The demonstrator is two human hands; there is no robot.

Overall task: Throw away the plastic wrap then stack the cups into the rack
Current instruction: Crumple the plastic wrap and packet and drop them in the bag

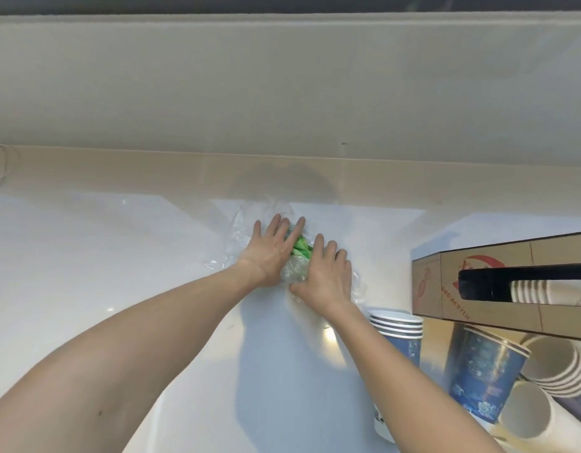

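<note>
Clear plastic wrap (250,220) with a green printed patch lies crumpled on the white counter (86,256), near the back ledge. My left hand (271,248) lies flat on its left part, fingers spread. My right hand (325,273) presses flat on its right part, fingers together. Both palms face down and neither hand closes around the wrap. Blue paper cups stand at the right: a nested stack (398,335), a single upright cup (482,367), and more stacks (560,364) lying on their sides. The brown cup rack (488,286) holds white cup rims in its dark slot.
A beige ledge (152,171) and wall run along the back of the counter. The rack overhangs the cups at the right edge. A glossy white surface stretches to the left of my arms.
</note>
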